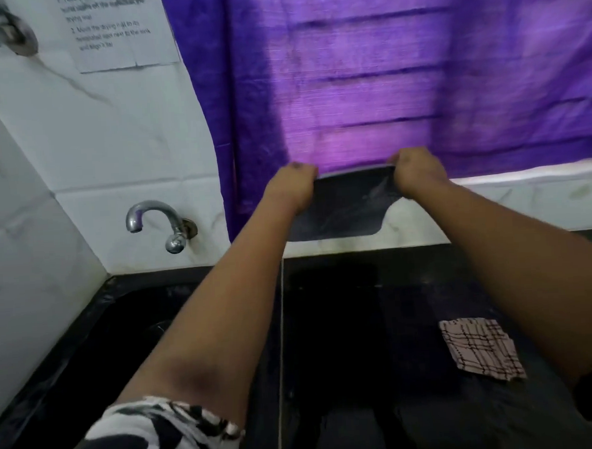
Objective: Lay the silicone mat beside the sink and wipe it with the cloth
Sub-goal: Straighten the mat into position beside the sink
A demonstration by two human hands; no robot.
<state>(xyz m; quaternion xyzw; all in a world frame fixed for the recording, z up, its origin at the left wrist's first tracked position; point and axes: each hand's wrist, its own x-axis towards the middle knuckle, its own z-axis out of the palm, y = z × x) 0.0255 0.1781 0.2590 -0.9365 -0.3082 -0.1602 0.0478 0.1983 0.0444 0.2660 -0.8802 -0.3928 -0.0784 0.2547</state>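
A dark grey silicone mat hangs in the air in front of the purple curtain, above the back of the black counter. My left hand grips its top left corner and my right hand grips its top right corner. The mat's lower edge hangs free just above the white backsplash strip. A checked pink and black cloth lies flat on the black counter at the right, below my right forearm. The black sink is at the left.
A chrome tap sticks out of the white tiled wall above the sink. A purple curtain covers the wall behind the counter. A printed paper sheet is stuck on the tiles at top left.
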